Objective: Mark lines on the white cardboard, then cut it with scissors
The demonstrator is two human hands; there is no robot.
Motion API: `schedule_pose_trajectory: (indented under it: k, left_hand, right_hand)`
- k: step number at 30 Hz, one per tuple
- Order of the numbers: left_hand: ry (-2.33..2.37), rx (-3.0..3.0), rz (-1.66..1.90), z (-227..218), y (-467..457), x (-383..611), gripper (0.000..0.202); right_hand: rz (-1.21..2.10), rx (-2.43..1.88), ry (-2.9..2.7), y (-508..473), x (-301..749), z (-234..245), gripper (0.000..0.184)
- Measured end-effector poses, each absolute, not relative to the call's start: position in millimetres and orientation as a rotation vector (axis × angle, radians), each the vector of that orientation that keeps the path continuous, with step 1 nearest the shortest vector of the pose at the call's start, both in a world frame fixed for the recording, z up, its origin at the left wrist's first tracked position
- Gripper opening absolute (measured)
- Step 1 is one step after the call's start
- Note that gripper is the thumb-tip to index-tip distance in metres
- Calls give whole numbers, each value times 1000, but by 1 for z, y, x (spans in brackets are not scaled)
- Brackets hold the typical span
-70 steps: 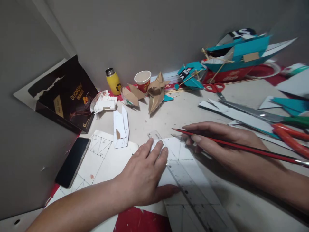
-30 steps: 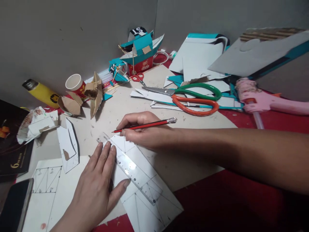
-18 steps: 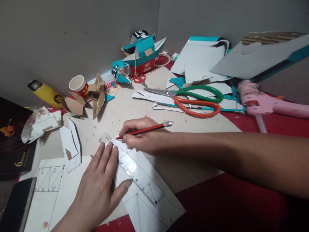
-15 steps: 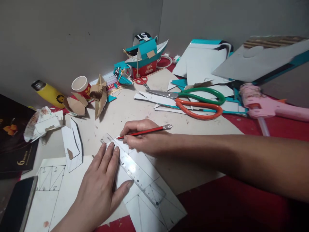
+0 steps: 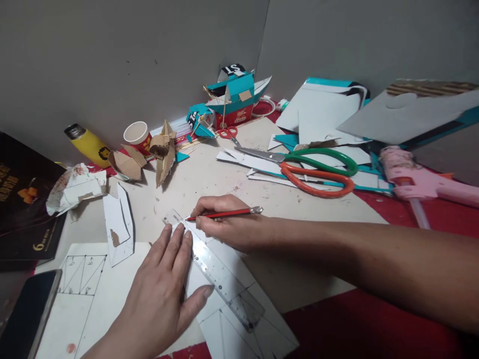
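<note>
A clear plastic ruler (image 5: 207,269) lies slantwise across a white card (image 5: 277,331) with several thin pencil lines on it. My left hand (image 5: 164,284) rests palm down, its fingers outstretched on the ruler's far part and its thumb at the near edge. In my right hand (image 5: 226,224) is a red and black pencil (image 5: 237,213), pinched between thumb and fingers. The pencil's tip points left, close to the ruler's far end; whether it touches the card I cannot tell.
Large scissors (image 5: 318,172) with green and orange handles lie on paper scraps. A pink glue gun (image 5: 415,174) stands at right. Behind are paper boats (image 5: 239,92), a paper cup (image 5: 137,137) and a yellow bottle (image 5: 90,144). A phone (image 5: 32,309) overlaps a drawn-on sheet (image 5: 93,326).
The whole view has shifted, so things appear lower and slightly right. The pencil lies a little flatter in my right hand. My left hand stays on the ruler.
</note>
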State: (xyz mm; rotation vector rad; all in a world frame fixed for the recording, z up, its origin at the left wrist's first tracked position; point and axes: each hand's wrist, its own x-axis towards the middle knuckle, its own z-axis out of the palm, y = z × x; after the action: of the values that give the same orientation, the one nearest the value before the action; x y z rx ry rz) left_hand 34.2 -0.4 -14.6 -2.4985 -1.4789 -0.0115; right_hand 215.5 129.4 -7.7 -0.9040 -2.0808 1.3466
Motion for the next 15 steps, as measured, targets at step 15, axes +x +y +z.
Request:
schedule_pose_trajectory:
  k: [15]
  left_hand:
    - [-1469, -2513, -27, -14, 2, 35, 78]
  right_hand:
    - [1325, -892, -2086, 130, 212, -12, 18]
